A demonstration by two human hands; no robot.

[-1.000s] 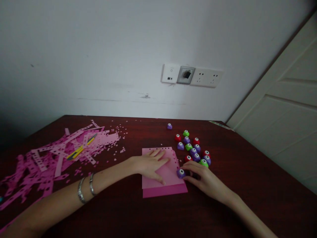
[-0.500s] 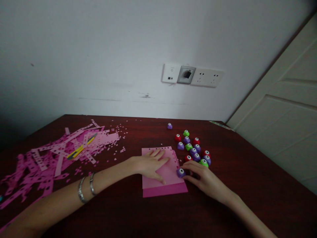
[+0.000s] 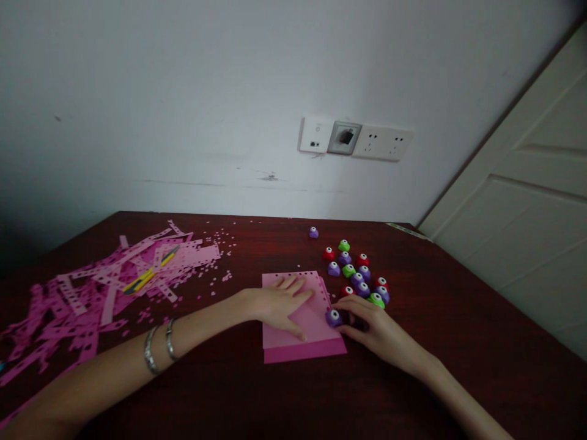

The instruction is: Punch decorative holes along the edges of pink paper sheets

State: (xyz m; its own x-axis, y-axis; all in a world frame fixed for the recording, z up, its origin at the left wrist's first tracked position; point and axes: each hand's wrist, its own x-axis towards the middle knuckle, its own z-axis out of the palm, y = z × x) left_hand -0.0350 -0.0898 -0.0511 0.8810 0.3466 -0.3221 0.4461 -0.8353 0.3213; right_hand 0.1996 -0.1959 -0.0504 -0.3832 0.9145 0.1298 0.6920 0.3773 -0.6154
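My left hand (image 3: 282,307) lies flat with spread fingers on a light pink sheet of paper (image 3: 275,336). A row of small punched holes runs along the sheet's far edge and another down its right edge. Under it a darker pink sheet (image 3: 305,351) sticks out at the near side. At the right edge of the paper, my right hand (image 3: 371,324) grips a purple craft punch (image 3: 334,317) between thumb and fingers. Just beyond that hand stand several more punches in purple, red and green, such as a green punch (image 3: 376,300) and a red punch (image 3: 347,292).
Pink paper strips with holes (image 3: 110,287) heap up on the left, a yellow cutter knife (image 3: 144,280) on top. Tiny punched bits (image 3: 224,278) scatter beside them. A lone purple punch (image 3: 313,232) stands near the wall. Wall sockets (image 3: 383,143) sit above the dark table (image 3: 257,403).
My right fingers have shifted slightly left over the purple punch at the paper's right edge. My left hand stays flat on the sheet.
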